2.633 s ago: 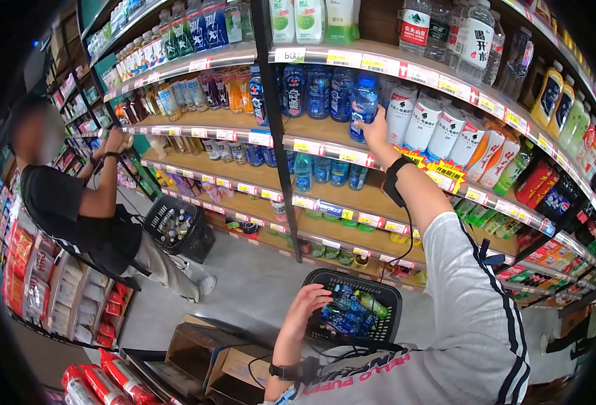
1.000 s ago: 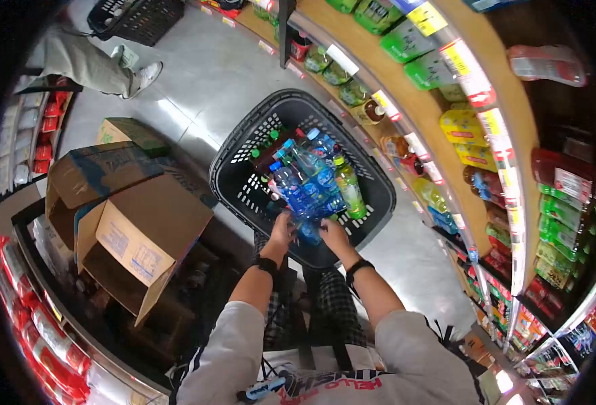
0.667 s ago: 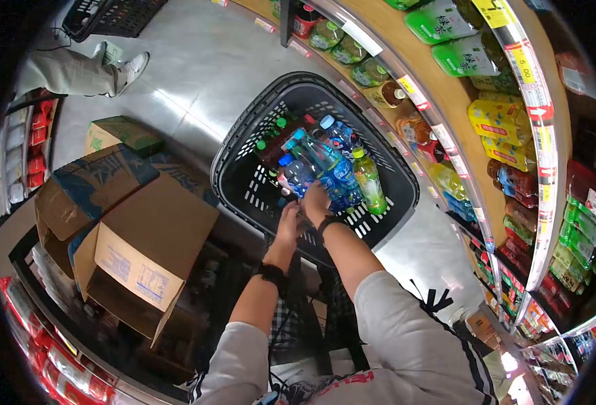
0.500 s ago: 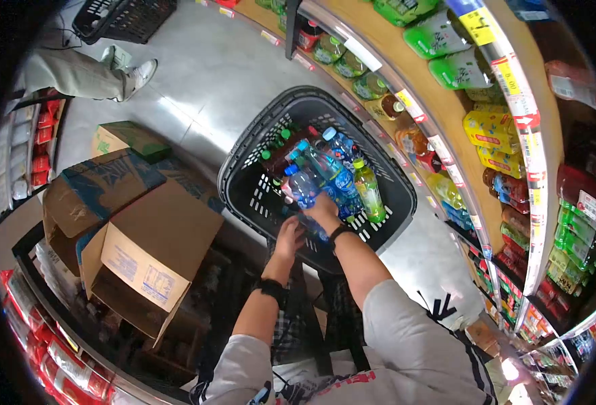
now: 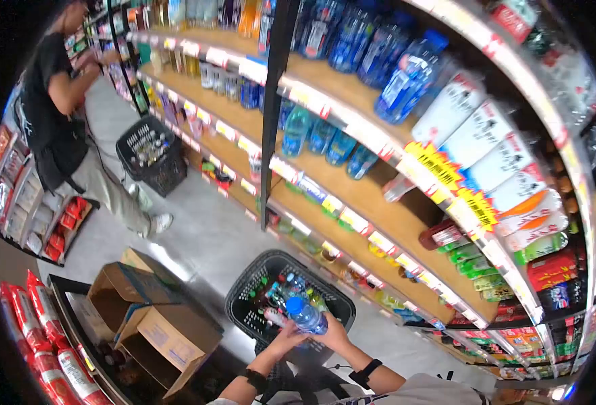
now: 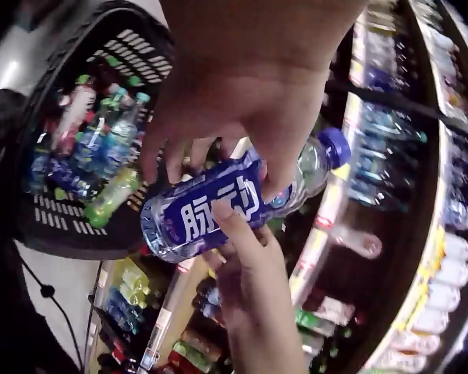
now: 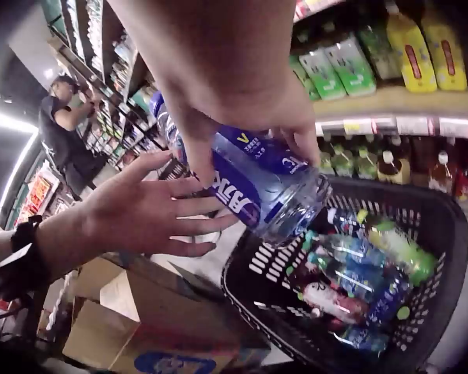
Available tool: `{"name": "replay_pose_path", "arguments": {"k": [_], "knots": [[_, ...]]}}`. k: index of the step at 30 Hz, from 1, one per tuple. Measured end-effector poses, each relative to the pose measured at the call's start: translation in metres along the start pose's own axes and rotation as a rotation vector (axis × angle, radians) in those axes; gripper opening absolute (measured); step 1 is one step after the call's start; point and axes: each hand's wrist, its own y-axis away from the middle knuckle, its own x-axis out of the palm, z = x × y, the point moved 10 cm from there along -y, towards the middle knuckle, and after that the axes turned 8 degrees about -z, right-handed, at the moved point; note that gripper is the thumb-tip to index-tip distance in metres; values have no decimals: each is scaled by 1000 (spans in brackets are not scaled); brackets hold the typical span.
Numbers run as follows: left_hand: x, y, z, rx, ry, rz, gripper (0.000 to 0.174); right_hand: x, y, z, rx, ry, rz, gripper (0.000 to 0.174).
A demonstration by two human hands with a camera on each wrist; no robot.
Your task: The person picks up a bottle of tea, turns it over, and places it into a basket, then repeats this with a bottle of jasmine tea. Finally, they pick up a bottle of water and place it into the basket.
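Note:
A blue-capped drink bottle (image 5: 308,317) with a blue label lies tilted between my two hands, above a black shopping basket (image 5: 271,256). My right hand (image 5: 335,332) grips it round the label, the thumb across the printed characters in the left wrist view. My left hand (image 7: 152,206) has its fingers straight and spread along the bottle's side, with its thumb near the neck. Inside the basket are several bottles, among them a green-capped one with a light green label (image 7: 402,245) and a pink-white one (image 7: 331,302).
Drink shelves (image 5: 352,155) curve along the right, with blue bottles (image 5: 406,77) on an upper level. Cardboard boxes (image 5: 170,337) stand left of the basket. A person in a black shirt (image 5: 48,88) stands farther off beside another black basket (image 5: 151,155).
The right hand first held a blue bottle at the shelf, then both hands reached into the basket. Now a blue-capped bottle is held over it, and the head view has tilted up towards the shelves.

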Motion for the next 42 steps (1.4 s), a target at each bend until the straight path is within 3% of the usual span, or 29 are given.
{"name": "replay_pose_path", "arguments": {"k": [3, 4, 5, 7, 9, 13, 15, 17, 19, 23, 24, 27, 31, 33, 38, 41, 42], "knots": [[31, 17, -87, 148, -10, -12, 53, -69, -12, 67, -37, 41, -167, 79], [37, 23, -112, 142, -128, -26, 48, -86, -19, 84, -127, -36, -229, 77], [47, 20, -138, 352, -83, 68, 55, -104, -27, 103, -220, -118, -291, 76], [54, 32, -203, 545, -299, -26, 65, -156, -33, 169, -421, 22, -517, 72], [76, 54, -283, 713, -434, 5, 73, -196, -45, 223, -437, -170, -569, 69], [94, 61, -397, 1079, -601, -52, 72, -261, -75, 318, -738, -210, -764, 69], [111, 63, -451, 1168, -520, 15, 72, -288, -92, 353, -779, -156, -866, 64], [118, 59, -499, 1300, -495, -33, 71, -308, -114, 370, -755, -325, -899, 58], [138, 58, -536, 1296, -360, 87, 67, -322, -140, 376, -712, -484, -910, 54], [144, 24, -572, 1441, -425, -100, 64, -332, -194, 357, -560, -545, -920, 50], [139, -2, -576, 1415, -344, -72, 63, -329, -205, 351, -568, -608, -908, 51], [146, -24, -579, 1230, -143, 86, 55, -333, -202, 351, -642, -288, -1118, 53], [151, -34, -600, 1284, -109, 82, 47, -336, -201, 371, -690, -159, -1181, 54], [152, -36, -608, 1301, -134, 34, 45, -333, -210, 369, -648, -282, -1080, 60], [155, -65, -610, 1234, -238, 12, 43, -323, -210, 354, -693, -142, -1050, 61], [150, -80, -616, 1285, -354, -243, 40, -321, -218, 335, -633, -92, -988, 58], [148, -93, -612, 1203, -420, -292, 49, -321, -223, 328, -596, -123, -958, 55]]}}
